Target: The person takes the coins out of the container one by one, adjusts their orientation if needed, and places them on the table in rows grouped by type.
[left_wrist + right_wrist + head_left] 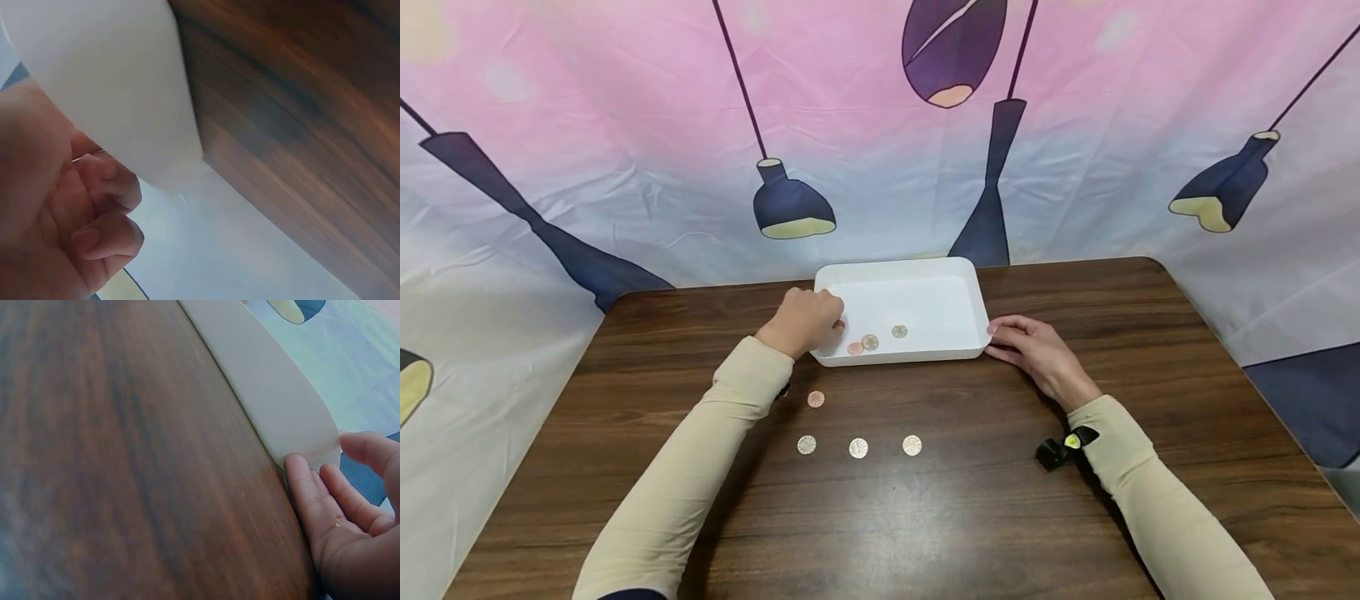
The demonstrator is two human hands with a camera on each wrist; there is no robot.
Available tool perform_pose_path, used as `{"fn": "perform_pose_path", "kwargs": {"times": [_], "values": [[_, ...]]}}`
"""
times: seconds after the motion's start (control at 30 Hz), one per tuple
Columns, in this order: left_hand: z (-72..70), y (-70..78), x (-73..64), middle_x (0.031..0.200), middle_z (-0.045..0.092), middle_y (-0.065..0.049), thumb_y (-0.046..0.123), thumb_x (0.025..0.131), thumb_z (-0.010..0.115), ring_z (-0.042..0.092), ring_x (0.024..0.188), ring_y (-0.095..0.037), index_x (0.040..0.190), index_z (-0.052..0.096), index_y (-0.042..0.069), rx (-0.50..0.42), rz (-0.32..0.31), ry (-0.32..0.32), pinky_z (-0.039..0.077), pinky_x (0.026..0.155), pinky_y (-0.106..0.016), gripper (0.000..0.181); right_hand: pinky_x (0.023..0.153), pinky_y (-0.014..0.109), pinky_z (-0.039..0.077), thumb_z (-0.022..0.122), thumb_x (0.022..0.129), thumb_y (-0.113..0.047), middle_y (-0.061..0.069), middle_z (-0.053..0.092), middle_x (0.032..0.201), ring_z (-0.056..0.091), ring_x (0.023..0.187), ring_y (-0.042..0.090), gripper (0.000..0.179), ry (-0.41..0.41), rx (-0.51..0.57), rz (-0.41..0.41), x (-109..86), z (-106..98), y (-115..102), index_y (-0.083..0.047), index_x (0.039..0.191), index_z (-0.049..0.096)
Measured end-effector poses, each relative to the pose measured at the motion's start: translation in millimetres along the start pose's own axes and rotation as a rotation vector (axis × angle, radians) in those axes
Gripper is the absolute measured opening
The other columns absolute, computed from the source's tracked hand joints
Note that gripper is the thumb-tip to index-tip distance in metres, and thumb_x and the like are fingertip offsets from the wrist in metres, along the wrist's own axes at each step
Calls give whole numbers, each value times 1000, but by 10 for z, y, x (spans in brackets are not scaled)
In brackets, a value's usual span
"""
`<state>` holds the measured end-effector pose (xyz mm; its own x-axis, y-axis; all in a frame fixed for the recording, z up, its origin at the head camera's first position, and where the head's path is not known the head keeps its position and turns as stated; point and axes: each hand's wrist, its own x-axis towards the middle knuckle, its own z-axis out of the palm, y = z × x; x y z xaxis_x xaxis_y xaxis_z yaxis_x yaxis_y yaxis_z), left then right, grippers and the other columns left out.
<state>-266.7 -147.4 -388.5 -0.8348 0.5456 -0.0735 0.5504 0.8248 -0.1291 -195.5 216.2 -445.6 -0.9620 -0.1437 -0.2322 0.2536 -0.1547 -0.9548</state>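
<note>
A shallow white tray stands at the back of the table. Over its left end, my left hand has curled fingers and pinches a copper-coloured coin, mostly hidden by the fingers. In the left wrist view, the tray's outer wall covers part of that hand. My right hand holds the tray's right front corner, thumb at the rim and fingers against the outer wall. Inside the tray lie a copper coin and two pale coins, one beside it and another farther right.
On the brown wooden table, in front of the tray, lie a copper coin and a row of three pale coins, left, middle and right. A printed cloth hangs right behind the table.
</note>
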Motion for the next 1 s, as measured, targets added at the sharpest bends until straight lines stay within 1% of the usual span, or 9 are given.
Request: {"fn": "perform_pose_path", "kwargs": {"times": [0.07,0.2,0.27,0.4,0.53,0.7,0.8,0.9,1.0], "values": [[-5,40,23,73,62,-6,17,100,66,53,62,-22,76,63,10,-4,14,-2,49,60,-45,25,99,29,56,62,107,-8,7,62,119,69,105,11,23,3,-1,-2,0,-4,-2,6,125,59],[2,93,66,75,62,-2,14,97,66,52,66,-20,76,65,13,-80,29,-1,45,61,-42,21,99,29,56,62,107,-8,7,62,119,69,105,11,24,0,-2,-4,-2,-8,-4,6,125,59],[13,104,85,79,65,-1,15,97,67,55,70,-20,81,69,15,-130,23,-5,47,64,-42,16,99,29,56,62,107,-8,7,62,118,69,105,11,24,-4,-2,-4,-3,-7,-5,6,125,59],[33,108,114,95,71,1,19,98,68,65,83,-20,99,73,16,-248,5,-8,53,74,-46,6,99,29,57,62,107,-8,6,63,117,70,104,11,21,-6,-3,-7,-4,-6,-5,6,123,60],[53,102,141,105,73,1,22,101,66,68,94,-21,110,73,16,-355,-7,-18,54,84,-47,13,98,29,57,62,106,-7,5,63,116,70,104,11,22,-2,10,-5,-5,-2,-9,6,124,60],[81,97,158,111,72,-2,18,101,68,67,100,-22,115,74,13,-437,6,-38,55,87,-48,16,98,29,57,62,106,-7,5,64,115,70,104,11,21,-3,10,-2,-5,-3,-10,5,123,60],[96,97,157,107,73,-2,15,101,68,66,100,-20,113,75,13,-487,22,-42,54,88,-46,14,98,29,57,62,106,-8,6,63,116,70,104,12,19,-4,4,-3,-5,-4,-9,4,121,62],[96,100,148,94,72,2,18,105,66,66,90,-17,109,75,15,-544,31,-52,53,87,-45,11,99,30,57,63,106,-8,6,63,117,70,105,12,19,-2,3,-3,-3,-7,-9,4,121,62],[90,104,139,84,71,3,19,106,64,67,81,-15,110,74,15,-599,33,-69,52,87,-44,11,99,30,56,63,106,-8,6,62,117,69,105,11,21,-3,-2,-2,1,-8,-7,5,123,61]]}}
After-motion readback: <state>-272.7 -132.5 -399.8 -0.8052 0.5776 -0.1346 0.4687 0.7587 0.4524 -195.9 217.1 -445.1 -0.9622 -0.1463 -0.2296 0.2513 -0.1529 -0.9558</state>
